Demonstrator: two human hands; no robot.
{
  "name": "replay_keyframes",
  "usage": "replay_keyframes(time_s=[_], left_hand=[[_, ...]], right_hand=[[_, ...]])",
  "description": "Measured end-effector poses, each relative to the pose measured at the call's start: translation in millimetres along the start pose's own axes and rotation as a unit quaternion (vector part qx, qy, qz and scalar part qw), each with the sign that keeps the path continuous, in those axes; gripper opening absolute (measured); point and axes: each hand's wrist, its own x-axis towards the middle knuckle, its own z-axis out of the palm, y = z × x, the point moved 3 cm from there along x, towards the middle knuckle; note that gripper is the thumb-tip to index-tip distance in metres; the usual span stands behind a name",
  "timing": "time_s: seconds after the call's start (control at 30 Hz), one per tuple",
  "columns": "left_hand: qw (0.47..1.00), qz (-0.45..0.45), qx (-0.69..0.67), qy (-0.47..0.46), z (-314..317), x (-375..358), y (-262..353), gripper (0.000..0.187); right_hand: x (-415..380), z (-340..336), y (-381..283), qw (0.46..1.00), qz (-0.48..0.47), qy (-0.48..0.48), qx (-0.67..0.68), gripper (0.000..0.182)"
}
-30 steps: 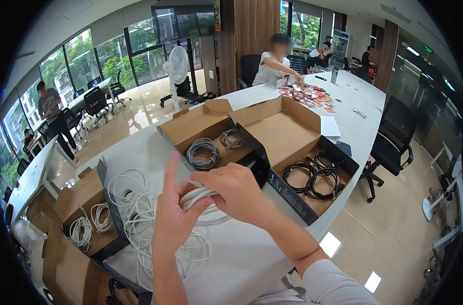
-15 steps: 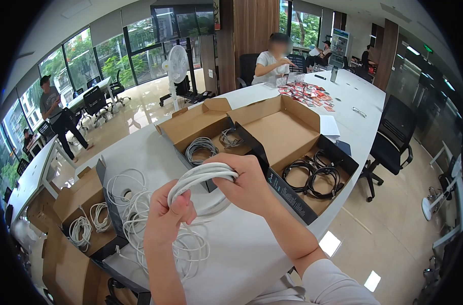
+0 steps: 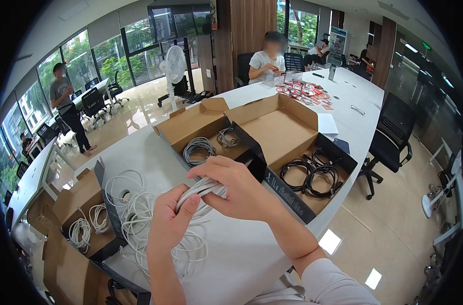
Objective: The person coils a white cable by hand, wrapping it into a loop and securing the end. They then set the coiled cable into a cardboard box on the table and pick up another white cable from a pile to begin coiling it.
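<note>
A coiled white cable [image 3: 201,189] is held up above the table between my two hands. My left hand [image 3: 171,216] grips the coil's near left side, thumb pressed along the strands. Over the right part of the bundle curls my right hand [image 3: 237,189], fingers on top and thumb below; its palm hides part of the coil. Below and to the left, a loose tangle of white cables [image 3: 137,216] spreads over the white table [image 3: 231,264].
Open cardboard boxes stand around: one with grey coils [image 3: 199,151], one with black cables [image 3: 312,175], one at left with white coils [image 3: 80,233]. Farther back, a person [image 3: 264,63] sits by a pile of red packets [image 3: 305,92]. Another person [image 3: 69,104] stands at left.
The coil has been squeezed from a wide loop into a narrower bundle. My right hand has turned over it, fingers now across the top. The standing person has shifted right.
</note>
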Motion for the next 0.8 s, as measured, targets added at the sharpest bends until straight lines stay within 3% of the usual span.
replay_keyframes(time_s=[0.27, 0.67, 0.8], left_hand=[[0.999, -0.018, 0.039, -0.013, 0, -2, 8, 0.025], [0.996, -0.023, -0.034, -0.085, -5, -3, 8, 0.024], [0.993, -0.035, -0.062, -0.099, -9, -3, -4, 0.027]], right_hand=[[-1, 7, -1, 0.998, -0.041, 0.001, -0.055, 0.041], [0, 3, -7, 0.997, -0.076, -0.020, -0.002, 0.033], [-1, 5, -5, 0.999, -0.045, -0.026, -0.012, 0.029]])
